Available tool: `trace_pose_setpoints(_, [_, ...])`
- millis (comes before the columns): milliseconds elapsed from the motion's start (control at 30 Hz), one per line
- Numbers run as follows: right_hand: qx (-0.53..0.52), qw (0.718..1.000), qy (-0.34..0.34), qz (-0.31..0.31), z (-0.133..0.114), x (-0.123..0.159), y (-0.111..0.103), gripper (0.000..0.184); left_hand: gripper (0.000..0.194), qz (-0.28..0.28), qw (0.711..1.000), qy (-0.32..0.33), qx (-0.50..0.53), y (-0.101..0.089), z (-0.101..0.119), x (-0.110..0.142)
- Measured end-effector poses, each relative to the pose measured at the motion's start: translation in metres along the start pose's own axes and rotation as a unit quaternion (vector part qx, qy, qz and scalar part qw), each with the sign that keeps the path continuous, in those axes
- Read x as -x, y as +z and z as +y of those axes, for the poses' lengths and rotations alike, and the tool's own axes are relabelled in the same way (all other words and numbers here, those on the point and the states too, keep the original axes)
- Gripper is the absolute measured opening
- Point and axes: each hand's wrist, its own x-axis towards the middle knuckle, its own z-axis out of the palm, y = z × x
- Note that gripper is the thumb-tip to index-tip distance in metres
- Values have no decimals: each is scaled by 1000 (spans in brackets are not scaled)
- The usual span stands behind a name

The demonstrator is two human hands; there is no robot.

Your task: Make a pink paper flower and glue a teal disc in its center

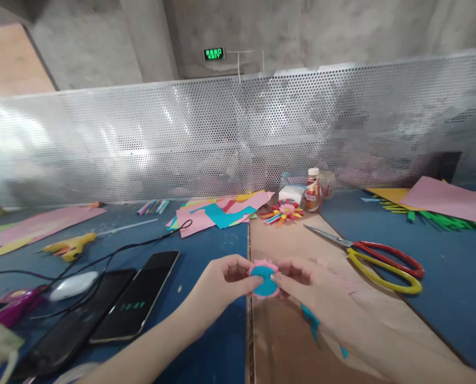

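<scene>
Between my two hands is a small round paper flower piece (265, 285), with a blue disc in the middle and a pink scalloped edge around it. My left hand (232, 277) pinches its left side, thumb on the blue face. From the right, my right hand (302, 282) grips the opposite edge, its thumb also on the disc. Blue paper scraps (310, 320) lie under my right hand, partly hidden by it. To the right rest scissors (352, 245) with one red and one yellow handle, blades apart. A finished-looking multicoloured paper flower (285, 212) lies beyond my hands.
Coloured paper sheets (222, 213) lie at the back, near several markers (153, 207). On the left are a yellow glue gun (70, 245), phones (137, 298) and a black cable (129, 246). A brown bottle (312, 192) stands before the perforated metal partition (206, 144). Green paper strips (442, 220) lie right.
</scene>
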Motion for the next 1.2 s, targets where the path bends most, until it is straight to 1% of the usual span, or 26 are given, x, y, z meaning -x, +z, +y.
trace_pose_setpoints(100, [14,1000,9,6,-10,3,3,35,18,-9,1000,2,8,-1,-1,-1])
trace_pose_setpoints(200, [11,1000,8,12,-12,3,3,34,18,-16,1000,2,13,-1,-1,-1])
trace_pose_setpoints(333, [9,1000,3,9,-7,3,1,31,17,-22,1000,-1,22,-1,1,-1])
trace_pose_setpoints(433, [12,1000,-5,7,-6,4,0,30,16,-18,1000,-2,19,-2,2,-1])
trace_pose_setpoints(567, [-9,1000,-3,6,-6,1,1,30,15,-11,1000,5,9,-2,0,-1])
trace_pose_setpoints(733, [-19,999,-13,22,-1,-4,0,24,16,-9,1000,8,-1,-3,-3,-3])
trace_pose_setpoints(867, [-32,999,-14,32,3,-3,0,22,17,-2,1000,-3,-12,-3,-3,-2])
trace_pose_setpoints(1033, [-35,999,-5,22,3,-2,-1,24,20,-30,999,-18,5,-3,-1,-1])
trace_pose_setpoints(1200, [-37,999,-15,11,6,-4,-2,24,21,-27,999,-25,8,-3,-2,-2])
